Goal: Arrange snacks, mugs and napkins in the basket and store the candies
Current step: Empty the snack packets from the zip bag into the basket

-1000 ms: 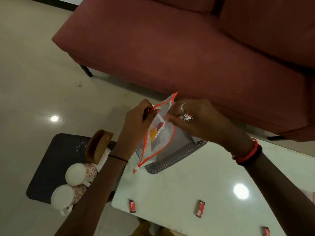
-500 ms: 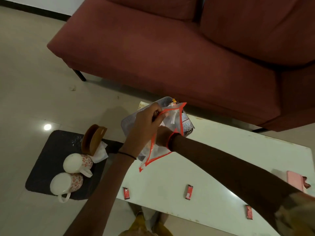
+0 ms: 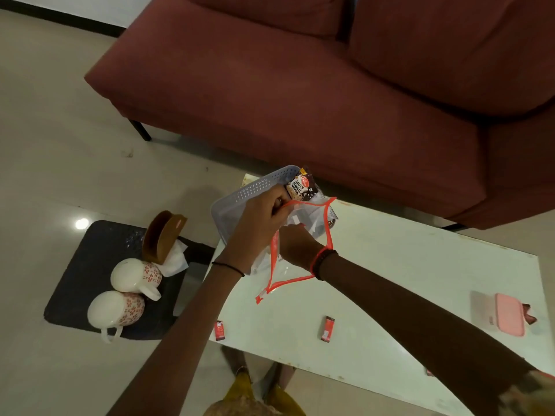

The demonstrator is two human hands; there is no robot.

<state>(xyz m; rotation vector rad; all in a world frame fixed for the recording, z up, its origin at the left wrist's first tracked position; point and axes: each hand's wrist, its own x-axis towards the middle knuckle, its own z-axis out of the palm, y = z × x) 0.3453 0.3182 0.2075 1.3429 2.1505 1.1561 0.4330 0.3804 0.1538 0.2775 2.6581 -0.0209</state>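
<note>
My left hand (image 3: 261, 214) pinches the rim of a clear pouch with orange edging (image 3: 329, 232) and holds it open above the table's far left corner. My right hand (image 3: 295, 243) is pushed into the pouch up to the wrist; its fingers are hidden inside. Behind the pouch sits a grey perforated basket (image 3: 255, 186) with a salted peanuts packet (image 3: 301, 186) in it. Two red candies (image 3: 219, 330) (image 3: 328, 328) lie near the front edge of the white table (image 3: 405, 280). Two floral mugs (image 3: 135, 276) (image 3: 112, 309) lie on a black mat (image 3: 90, 259).
A brown napkin holder (image 3: 162, 235) with white napkins (image 3: 175, 259) stands on the mat beside the mugs. A pink case (image 3: 509, 314) lies at the table's right end. A maroon sofa (image 3: 300, 85) runs behind the table. Another candy (image 3: 429, 371) shows under my right forearm.
My right hand, which held a candy at the pouch's mouth, has gone down inside the pouch. The pouch has dropped lower over the table. My left hand keeps its grip.
</note>
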